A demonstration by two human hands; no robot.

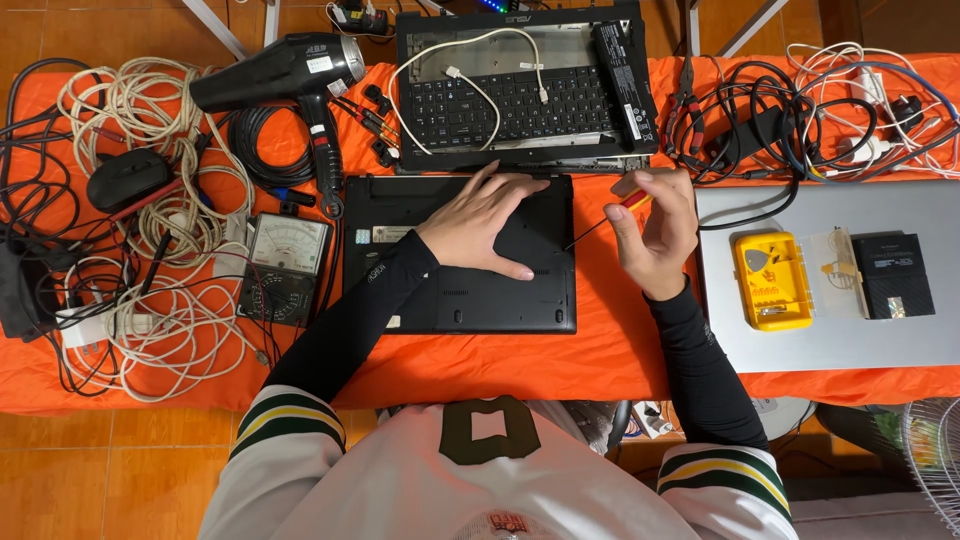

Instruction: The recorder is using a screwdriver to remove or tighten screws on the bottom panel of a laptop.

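Observation:
A black laptop [400, 205] lies bottom side up on the orange cloth [600, 350] in front of me. My left hand [485, 222] rests flat on its underside, fingers spread. My right hand [655, 232] grips a small screwdriver [630, 203] with a red and yellow handle; its thin shaft slants down to the laptop's right edge. Behind the laptop sits a second dismantled laptop [520, 95] with its keyboard showing, a white cable and a long black battery lying on it.
A black hair dryer [290, 75] and an analogue multimeter [285, 265] lie to the left among coiled white and black cables [150, 200]. On the right, a closed silver laptop [800, 340] carries a yellow bit case [772, 280] and a black box [893, 275]. More cables at back right.

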